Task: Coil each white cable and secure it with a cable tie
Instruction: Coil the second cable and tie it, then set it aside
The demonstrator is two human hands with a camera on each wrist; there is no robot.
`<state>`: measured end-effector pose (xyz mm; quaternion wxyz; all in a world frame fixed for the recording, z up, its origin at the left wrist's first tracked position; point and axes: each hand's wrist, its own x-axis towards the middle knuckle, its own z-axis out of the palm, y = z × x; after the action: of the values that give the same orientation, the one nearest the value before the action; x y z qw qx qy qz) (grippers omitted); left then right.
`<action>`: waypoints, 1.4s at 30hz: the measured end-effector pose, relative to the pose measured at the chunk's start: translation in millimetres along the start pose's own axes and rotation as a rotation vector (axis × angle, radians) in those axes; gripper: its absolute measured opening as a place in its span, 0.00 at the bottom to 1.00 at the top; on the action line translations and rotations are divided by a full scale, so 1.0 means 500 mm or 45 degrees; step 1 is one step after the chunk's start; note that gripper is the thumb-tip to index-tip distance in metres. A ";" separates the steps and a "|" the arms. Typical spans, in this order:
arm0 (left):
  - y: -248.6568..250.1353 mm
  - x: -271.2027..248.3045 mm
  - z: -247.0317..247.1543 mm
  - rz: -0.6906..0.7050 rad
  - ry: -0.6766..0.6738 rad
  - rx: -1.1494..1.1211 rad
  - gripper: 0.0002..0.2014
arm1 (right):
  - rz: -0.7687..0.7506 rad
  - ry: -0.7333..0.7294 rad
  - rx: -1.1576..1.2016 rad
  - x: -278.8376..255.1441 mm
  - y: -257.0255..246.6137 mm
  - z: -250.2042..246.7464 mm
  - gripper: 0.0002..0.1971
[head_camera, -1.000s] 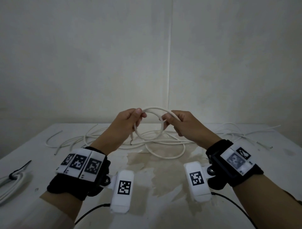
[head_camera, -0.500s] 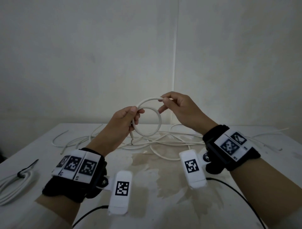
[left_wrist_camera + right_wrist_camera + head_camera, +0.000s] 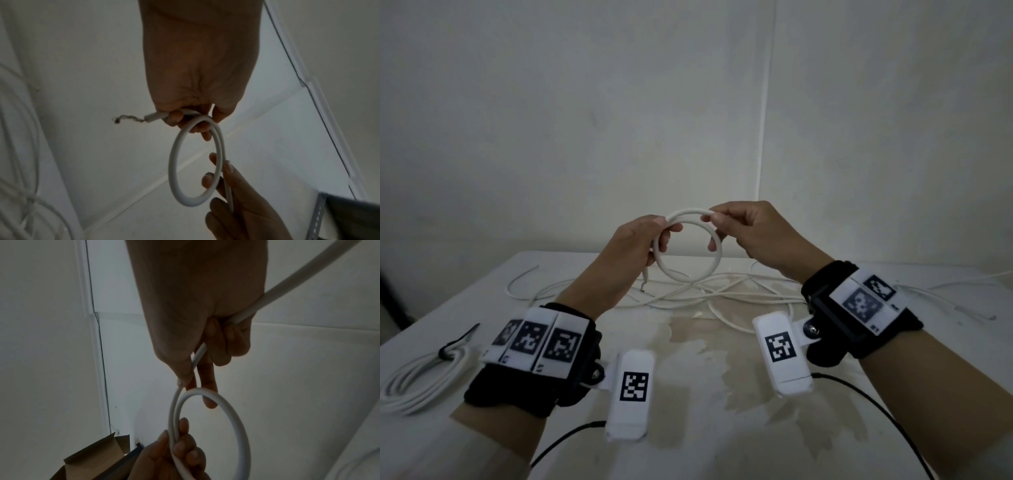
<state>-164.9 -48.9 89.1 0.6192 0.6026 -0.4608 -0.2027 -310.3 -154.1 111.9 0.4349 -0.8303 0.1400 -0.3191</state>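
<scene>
A white cable (image 3: pixel 690 274) is held above the table as a small round loop (image 3: pixel 174 164), also seen in the right wrist view (image 3: pixel 236 415). My left hand (image 3: pixel 650 236) pinches the loop's left side, with the cable's bare frayed end (image 3: pixel 127 118) sticking out below the fingers. My right hand (image 3: pixel 726 222) pinches the strand at the loop's top right; the cable runs on through its palm (image 3: pixel 287 282). The rest of the cable lies tangled on the table (image 3: pixel 722 298).
A coiled white cable (image 3: pixel 417 380) bound with a black tie (image 3: pixel 453 346) lies at the table's left edge. The white table (image 3: pixel 688 428) has a stained patch in the middle. Walls stand close behind. A cardboard box (image 3: pixel 94 456) shows in the right wrist view.
Both hands have risen off the table with the loop. The right hand brought a second turn of cable over the top toward the left hand.
</scene>
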 end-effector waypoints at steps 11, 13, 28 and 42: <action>0.001 -0.005 0.026 0.157 -0.077 0.383 0.15 | 0.021 0.014 -0.045 -0.018 0.024 -0.011 0.08; -0.003 -0.004 0.033 0.111 -0.086 0.328 0.14 | 0.037 0.039 -0.021 -0.026 0.023 -0.014 0.10; -0.005 -0.005 0.068 0.002 0.137 0.032 0.10 | 0.186 0.129 0.220 -0.044 0.036 -0.033 0.08; -0.010 -0.011 0.066 -0.002 0.071 0.219 0.09 | 0.143 0.239 0.156 -0.042 0.046 -0.028 0.07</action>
<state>-192.9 -63.8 77.9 0.5776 0.6592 -0.4588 -0.1460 -334.3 -165.5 90.5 0.4869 -0.7596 0.2066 -0.3784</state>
